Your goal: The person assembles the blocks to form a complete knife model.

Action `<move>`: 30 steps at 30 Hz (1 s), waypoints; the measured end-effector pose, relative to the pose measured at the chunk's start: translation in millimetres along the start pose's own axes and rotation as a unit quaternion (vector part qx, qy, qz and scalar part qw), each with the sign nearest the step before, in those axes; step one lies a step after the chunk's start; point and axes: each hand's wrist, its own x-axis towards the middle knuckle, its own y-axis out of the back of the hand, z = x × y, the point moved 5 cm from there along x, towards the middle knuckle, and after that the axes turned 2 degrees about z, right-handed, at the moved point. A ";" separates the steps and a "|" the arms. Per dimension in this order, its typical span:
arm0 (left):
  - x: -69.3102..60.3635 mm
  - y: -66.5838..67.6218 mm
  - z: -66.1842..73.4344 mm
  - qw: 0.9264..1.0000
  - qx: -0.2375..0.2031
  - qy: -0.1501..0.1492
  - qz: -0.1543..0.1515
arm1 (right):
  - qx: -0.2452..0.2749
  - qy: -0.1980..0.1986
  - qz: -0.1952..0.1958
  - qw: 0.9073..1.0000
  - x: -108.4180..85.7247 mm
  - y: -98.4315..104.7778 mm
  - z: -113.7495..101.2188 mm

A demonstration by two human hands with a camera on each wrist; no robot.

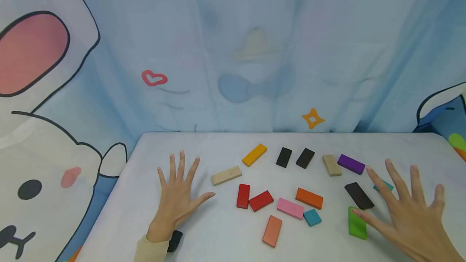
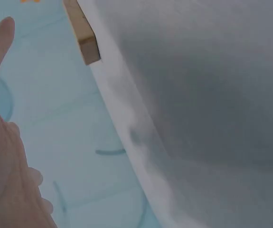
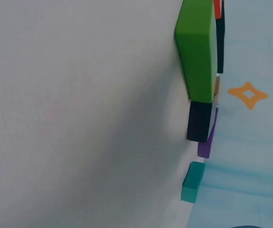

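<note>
My left hand (image 1: 178, 199) is held over the left of the white table with its fingers spread, holding nothing. Nearest to it lies a long beige wooden block (image 1: 226, 176), also visible as a wooden block (image 2: 83, 33) in the left wrist view. On the right, my right hand (image 1: 413, 213) has its fingers spread too and grips nothing. Its thumb overlaps the edge of a green block (image 1: 357, 225) in the head view; whether they touch I cannot tell. Beside it are a black block (image 1: 359, 195) and a teal block (image 3: 193, 182), the latter partly hidden by fingers in the head view.
Flat blocks lie scattered across the table (image 1: 120, 213), among them yellow (image 1: 255, 155), purple (image 1: 351, 164), orange (image 1: 309, 198), pink (image 1: 290, 208) and red (image 1: 243, 196) ones. A black object (image 1: 175, 241) sits by the left wrist. A blue printed curtain (image 1: 255, 51) hangs behind.
</note>
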 end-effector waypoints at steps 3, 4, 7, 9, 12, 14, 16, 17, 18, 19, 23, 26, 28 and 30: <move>7.0 -3.5 4.7 1.000 -0.010 0.000 -0.018 | -0.002 -0.005 -0.008 1.000 -0.3 -0.3 -0.8; 9.2 -5.1 6.2 1.000 -0.013 -0.001 -0.023 | -0.002 -0.006 -0.009 1.000 -0.9 -0.8 -0.8; 15.2 -9.4 11.0 0.999 -0.020 -0.004 -0.036 | 0.000 -0.001 -0.016 1.000 -3.0 0.2 -4.8; 19.7 -12.3 13.5 0.999 -0.025 -0.006 -0.043 | 0.005 0.005 -0.016 1.000 -4.0 0.6 -8.4; 25.9 -17.5 17.4 0.997 -0.041 -0.005 -0.065 | 0.015 0.019 -0.005 1.000 -3.0 3.0 -14.4; 28.3 -21.0 19.9 0.995 -0.056 -0.004 -0.082 | 0.021 0.033 0.008 0.999 -1.0 5.7 -19.9; 29.7 -24.1 22.7 0.993 -0.069 -0.007 -0.093 | 0.029 0.049 0.022 0.998 1.0 8.7 -26.2; 30.7 -25.4 24.4 0.993 -0.075 -0.011 -0.094 | 0.034 0.057 0.029 0.997 2.0 10.4 -29.6; 31.6 -26.4 26.1 0.992 -0.080 -0.016 -0.094 | 0.037 0.066 0.034 0.997 3.0 11.8 -33.3; 32.6 -26.8 28.0 0.992 -0.087 -0.021 -0.090 | 0.041 0.076 0.039 0.996 4.4 13.7 -37.2; 37.1 -29.2 34.8 0.989 -0.114 -0.038 -0.082 | 0.051 0.109 0.048 0.992 11.1 20.6 -52.1; 39.7 -32.2 38.3 0.986 -0.134 -0.039 -0.094 | 0.055 0.141 0.057 0.987 15.6 26.5 -61.2; 41.2 -34.8 39.7 0.984 -0.142 -0.036 -0.104 | 0.063 0.168 0.069 0.981 17.5 30.5 -66.5; 42.4 -36.8 40.9 0.982 -0.147 -0.034 -0.114 | 0.070 0.195 0.084 0.975 18.9 34.3 -70.9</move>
